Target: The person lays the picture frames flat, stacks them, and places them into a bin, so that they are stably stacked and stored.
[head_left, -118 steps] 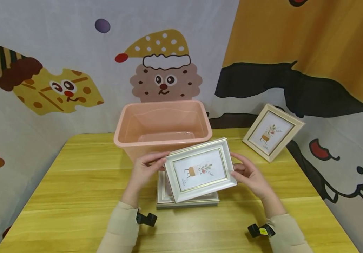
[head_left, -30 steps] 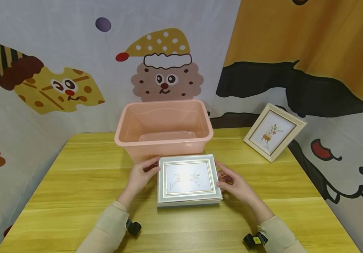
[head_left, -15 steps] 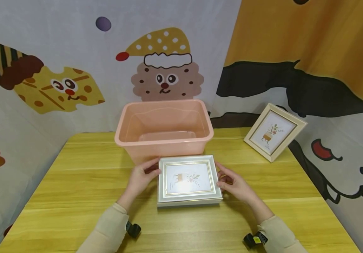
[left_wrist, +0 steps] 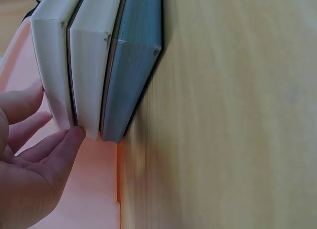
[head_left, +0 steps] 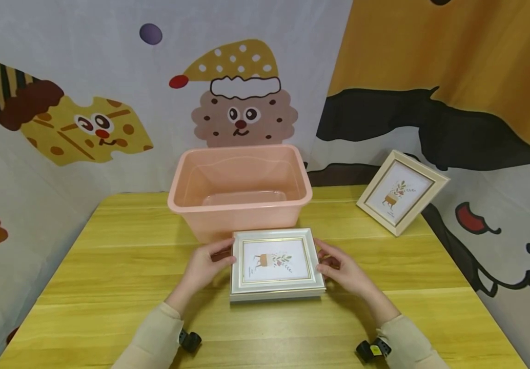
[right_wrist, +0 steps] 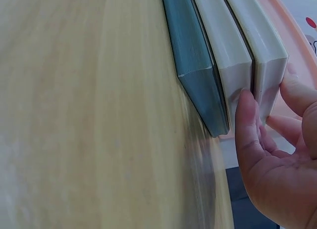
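Observation:
A white picture frame with gold inner trim and a plant-pot print lies flat on top of a stack. Under it the left wrist view shows a second white frame and a blue-grey frame at the bottom, on the table. My left hand holds the top frame by its left end, thumb at the upper edge and a fingertip by the seam below. At the right end, my right hand pinches it with the thumb, one fingertip reaching the second frame's side.
Right behind the stack stands a pink plastic bin with nothing in it. A beige picture frame leans upright at the table's back right. A cartoon-printed curtain hangs behind the wooden table.
Earlier, both hands held the top frame tilted above the stack; now it lies flat and lined up on it. Over the last second it has shifted slightly toward the front.

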`<state>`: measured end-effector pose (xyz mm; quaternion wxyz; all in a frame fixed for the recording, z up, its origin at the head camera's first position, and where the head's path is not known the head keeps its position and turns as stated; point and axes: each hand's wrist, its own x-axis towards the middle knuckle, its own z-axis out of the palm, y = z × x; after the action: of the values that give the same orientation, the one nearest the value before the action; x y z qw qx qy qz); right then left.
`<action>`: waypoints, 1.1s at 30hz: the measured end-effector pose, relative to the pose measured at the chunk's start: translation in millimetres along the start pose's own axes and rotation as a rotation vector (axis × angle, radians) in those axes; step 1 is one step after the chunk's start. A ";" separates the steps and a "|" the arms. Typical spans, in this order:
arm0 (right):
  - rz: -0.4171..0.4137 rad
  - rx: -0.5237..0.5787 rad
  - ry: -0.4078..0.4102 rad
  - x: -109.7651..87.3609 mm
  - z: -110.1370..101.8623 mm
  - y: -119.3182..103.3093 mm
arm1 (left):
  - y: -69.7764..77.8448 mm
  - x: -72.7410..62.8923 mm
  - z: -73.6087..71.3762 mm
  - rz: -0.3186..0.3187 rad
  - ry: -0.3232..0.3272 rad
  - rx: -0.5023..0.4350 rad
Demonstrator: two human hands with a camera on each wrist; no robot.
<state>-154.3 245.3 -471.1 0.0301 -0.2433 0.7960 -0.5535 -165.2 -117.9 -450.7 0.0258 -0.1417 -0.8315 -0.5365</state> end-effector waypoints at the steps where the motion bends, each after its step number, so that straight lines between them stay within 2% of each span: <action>1: 0.006 -0.002 0.004 0.0 0.1 -0.2 | 0.5 -0.6 -0.2 0.002 -0.003 0.004; 11: 0.022 -0.023 0.022 -1.3 1.4 -3.0 | 1.1 -1.0 1.0 0.010 -0.002 -0.018; 18: 0.048 -0.007 0.012 -1.7 0.5 -2.1 | -3.7 -1.9 2.0 0.056 0.001 -0.026; 20: 0.045 0.011 0.003 -1.8 -0.8 -1.4 | -4.0 -2.3 1.7 0.052 0.001 -0.031; 25: 0.010 0.063 -0.004 -2.7 -8.3 0.7 | -3.3 -3.6 0.3 0.031 -0.003 -0.024; 29: -0.012 0.044 0.014 -4.4 -18.2 2.5 | -1.1 -4.6 -1.5 0.049 -0.002 -0.016; 33: -0.010 0.044 -0.007 -6.1 -28.7 2.9 | 1.4 -4.7 -3.3 0.064 0.010 0.001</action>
<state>-159.1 273.5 -464.0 0.0358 -0.2485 0.7823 -0.5701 -160.7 -121.3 -449.0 0.0471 -0.1658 -0.8267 -0.5356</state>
